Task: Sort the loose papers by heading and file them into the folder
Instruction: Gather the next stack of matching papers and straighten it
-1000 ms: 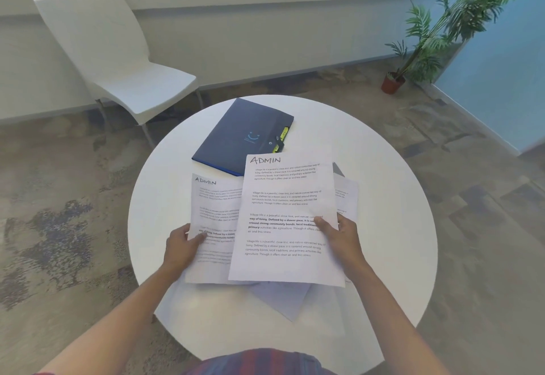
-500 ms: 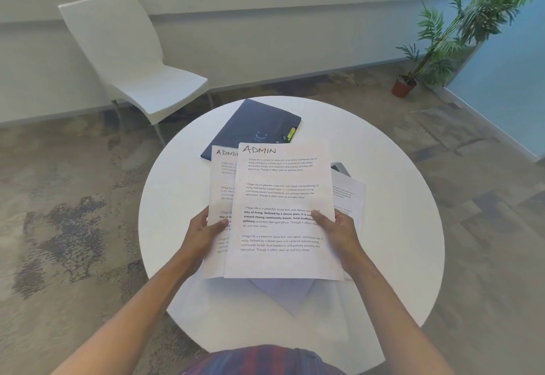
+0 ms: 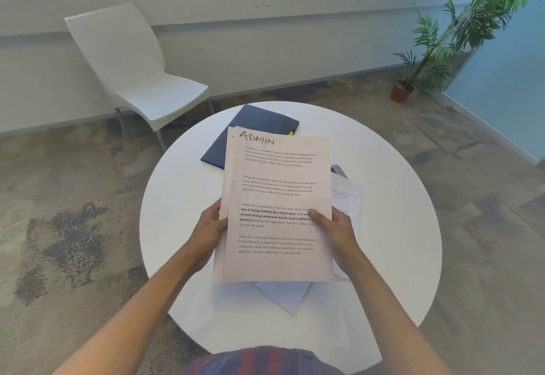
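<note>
Two sheets headed "ADMIN" [image 3: 277, 197] are stacked almost flush and held above the round white table [image 3: 182, 197]. My left hand [image 3: 208, 234] grips the stack's left edge. My right hand [image 3: 334, 228] grips its right edge, thumb on the printed face. Behind the stack a dark blue folder [image 3: 253, 121] lies shut on the table, a yellow tab at its right corner. More loose papers [image 3: 346, 197] lie on the table under and to the right of the held stack, their headings hidden.
A white chair [image 3: 132, 73] stands beyond the table on the left. A potted plant [image 3: 448, 44] stands by the blue wall at the right. A small grey object [image 3: 337, 169] peeks out behind the papers. Patterned carpet surrounds the table.
The two ADMIN sheets, held apart side by side a second ago, have been slid together into one stack. Both hands moved inward with them.
</note>
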